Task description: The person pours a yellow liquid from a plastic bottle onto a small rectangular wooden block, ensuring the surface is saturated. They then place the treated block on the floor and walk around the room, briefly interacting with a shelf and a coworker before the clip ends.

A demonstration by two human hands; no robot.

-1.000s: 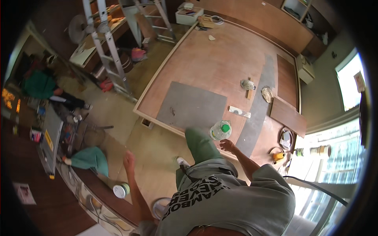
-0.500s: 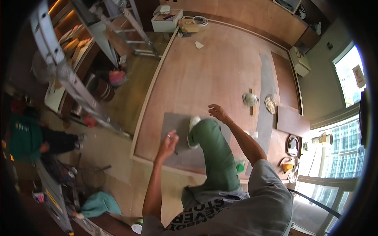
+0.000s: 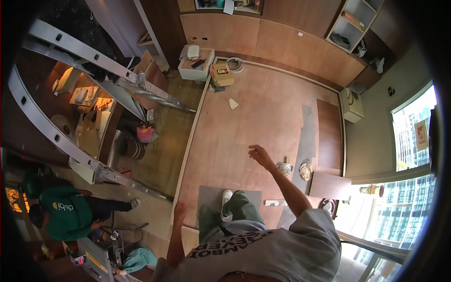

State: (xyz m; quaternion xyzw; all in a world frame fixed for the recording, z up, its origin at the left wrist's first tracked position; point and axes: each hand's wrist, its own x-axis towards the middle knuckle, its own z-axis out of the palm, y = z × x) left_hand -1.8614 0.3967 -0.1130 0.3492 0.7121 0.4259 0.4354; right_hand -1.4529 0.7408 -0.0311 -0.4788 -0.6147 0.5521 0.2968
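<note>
My right hand (image 3: 259, 155) is held out over the wooden platform (image 3: 235, 136), fingers apart and loosely bent, with nothing in it. My left hand (image 3: 180, 212) is lower, above the platform's left edge, and motion smears its fingers. One white shoe (image 3: 227, 197) of mine is on a grey sheet (image 3: 206, 197) lying on the platform. Beyond my right forearm lie a clear plastic-wrapped bundle (image 3: 284, 168) and a crumpled pale bundle (image 3: 306, 171), beside a long grey strip (image 3: 307, 131).
A ladder (image 3: 94, 164) stands at left, near a person in green (image 3: 68, 211). A white drawer unit (image 3: 195, 68), cardboard box (image 3: 221, 75) and coiled cable (image 3: 235, 65) are at the far left corner. A brown board (image 3: 329, 185) lies at right by the windows.
My body has risen and moved forward onto the platform. More of the far wall now shows. My right arm stays stretched out, while my left hand has dropped lower and blurred.
</note>
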